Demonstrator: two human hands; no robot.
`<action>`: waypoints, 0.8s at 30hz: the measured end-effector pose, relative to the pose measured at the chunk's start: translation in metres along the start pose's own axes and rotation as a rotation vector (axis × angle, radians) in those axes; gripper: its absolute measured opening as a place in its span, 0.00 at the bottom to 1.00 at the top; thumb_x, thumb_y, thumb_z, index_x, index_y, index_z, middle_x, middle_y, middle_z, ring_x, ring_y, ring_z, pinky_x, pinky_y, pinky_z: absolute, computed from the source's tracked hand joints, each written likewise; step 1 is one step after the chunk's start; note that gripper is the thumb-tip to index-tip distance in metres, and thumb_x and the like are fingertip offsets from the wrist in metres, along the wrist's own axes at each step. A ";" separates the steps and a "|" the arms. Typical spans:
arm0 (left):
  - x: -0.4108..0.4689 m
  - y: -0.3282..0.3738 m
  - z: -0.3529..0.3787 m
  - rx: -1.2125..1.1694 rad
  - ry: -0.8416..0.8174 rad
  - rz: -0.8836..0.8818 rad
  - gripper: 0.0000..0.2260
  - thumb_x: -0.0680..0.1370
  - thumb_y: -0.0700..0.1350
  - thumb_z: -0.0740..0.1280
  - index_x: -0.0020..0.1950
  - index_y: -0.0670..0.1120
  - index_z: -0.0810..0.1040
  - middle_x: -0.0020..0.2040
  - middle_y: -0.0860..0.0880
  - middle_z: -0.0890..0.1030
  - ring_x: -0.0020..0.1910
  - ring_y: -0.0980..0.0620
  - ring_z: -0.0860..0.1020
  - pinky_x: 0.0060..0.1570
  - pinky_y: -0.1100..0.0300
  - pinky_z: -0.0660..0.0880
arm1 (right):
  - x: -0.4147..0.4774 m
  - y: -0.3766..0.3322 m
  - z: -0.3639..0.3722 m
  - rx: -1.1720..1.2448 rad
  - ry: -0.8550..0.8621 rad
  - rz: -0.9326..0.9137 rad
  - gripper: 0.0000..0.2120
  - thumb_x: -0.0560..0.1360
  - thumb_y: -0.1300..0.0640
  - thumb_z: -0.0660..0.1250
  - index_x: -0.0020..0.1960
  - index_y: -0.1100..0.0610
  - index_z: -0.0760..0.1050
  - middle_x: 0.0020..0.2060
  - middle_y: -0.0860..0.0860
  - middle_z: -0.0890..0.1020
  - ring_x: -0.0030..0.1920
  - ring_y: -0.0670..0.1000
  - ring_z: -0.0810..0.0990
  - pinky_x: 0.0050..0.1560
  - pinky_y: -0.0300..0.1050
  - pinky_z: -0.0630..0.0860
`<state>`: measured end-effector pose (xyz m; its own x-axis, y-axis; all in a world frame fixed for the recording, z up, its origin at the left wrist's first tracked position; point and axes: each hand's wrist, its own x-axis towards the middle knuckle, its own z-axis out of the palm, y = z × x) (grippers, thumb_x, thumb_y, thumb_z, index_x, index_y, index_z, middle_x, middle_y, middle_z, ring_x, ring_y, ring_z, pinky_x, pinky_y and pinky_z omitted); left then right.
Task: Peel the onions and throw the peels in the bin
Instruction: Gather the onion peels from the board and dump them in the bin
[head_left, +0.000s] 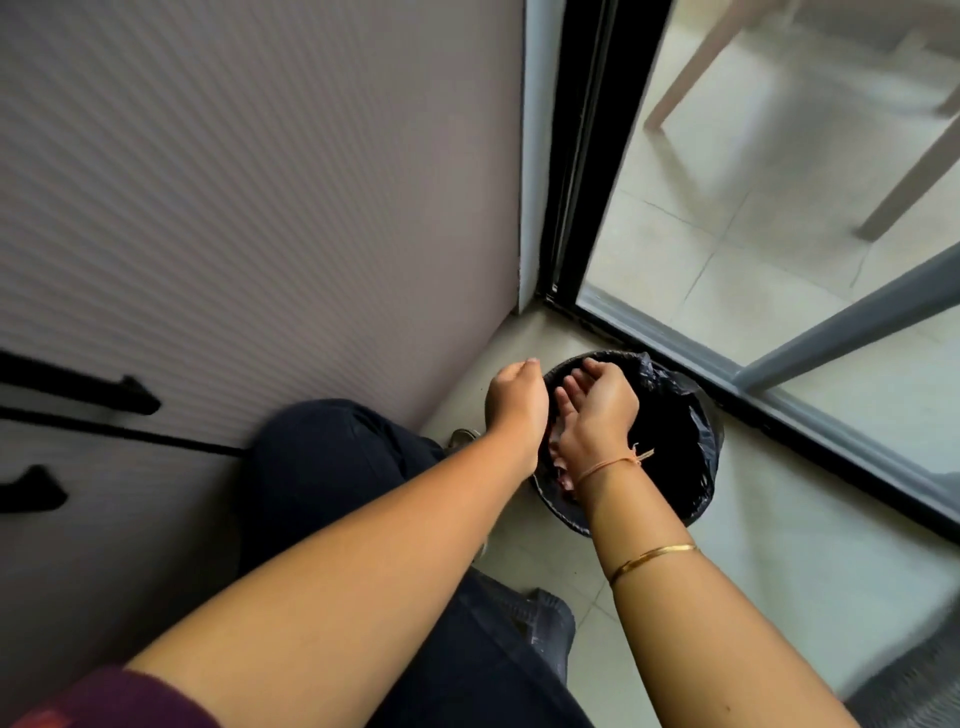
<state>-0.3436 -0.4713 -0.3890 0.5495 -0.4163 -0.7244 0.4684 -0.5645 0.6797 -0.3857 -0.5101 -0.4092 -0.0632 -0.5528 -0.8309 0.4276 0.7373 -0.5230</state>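
Pale beige tiled floor (779, 571), smooth, thin grout lines, carries a round black bin lined with a crinkly black plastic bag (675, 447); the bag is glossy and bunches up at the bin's far rim. Left of the bin, a tall mauve-grey cabinet front with fine ribbing (260, 208), flat and matte, with black bar handles (78, 384) well away to the bin's left. Just behind the bin, a sliding glass door in a black frame (587, 156), with a grey bottom rail running diagonally close past the bin's far side. Beyond the glass, more tile and slanted light wooden chair legs (909, 182). The bin sits in the corner between cabinet and door rail, nearly touching the rail side. There is open floor on the bin's near and right sides. Both hands are over the bin's mouth, close together but not joined. Left hand (517, 395) is above the bin's left rim, fingers curled under and seen from the back, so cannot tell if it holds anything. Right hand (597, 405) is over the bin's middle, fingers loosely bent and apart, palm toward the left hand, gripping nothing visible. Pinkish onion peel scraps (560, 470) lie inside the bin under the right wrist. Thin orange thread bracelet (608, 465) and gold bangle (652, 558) are on the right forearm. A knee in dark trousers (322, 467) is near the bin's left, by the cabinet.
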 end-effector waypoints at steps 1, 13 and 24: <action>-0.006 0.010 -0.009 -0.012 0.028 0.069 0.13 0.81 0.46 0.58 0.60 0.43 0.77 0.57 0.45 0.79 0.54 0.48 0.77 0.55 0.57 0.72 | -0.015 0.001 0.012 0.009 -0.053 -0.017 0.10 0.77 0.65 0.58 0.38 0.58 0.72 0.33 0.53 0.73 0.30 0.48 0.72 0.30 0.38 0.69; -0.126 0.111 -0.128 -0.500 0.186 0.593 0.11 0.82 0.44 0.58 0.44 0.49 0.78 0.48 0.45 0.82 0.50 0.46 0.81 0.56 0.49 0.77 | -0.231 0.002 0.081 -0.061 -0.733 -0.274 0.10 0.76 0.64 0.60 0.40 0.60 0.78 0.29 0.51 0.82 0.32 0.48 0.81 0.32 0.37 0.77; -0.249 0.150 -0.259 -0.697 0.215 1.156 0.13 0.82 0.40 0.58 0.42 0.46 0.78 0.35 0.52 0.81 0.37 0.54 0.79 0.42 0.60 0.76 | -0.417 0.037 0.090 -0.126 -1.153 -0.597 0.10 0.76 0.63 0.60 0.46 0.65 0.79 0.38 0.57 0.83 0.38 0.50 0.81 0.37 0.41 0.79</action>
<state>-0.2310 -0.2676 -0.0766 0.9277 -0.2471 0.2797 -0.1139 0.5261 0.8427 -0.2620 -0.2875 -0.0651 0.6190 -0.7724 0.1421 0.5120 0.2597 -0.8188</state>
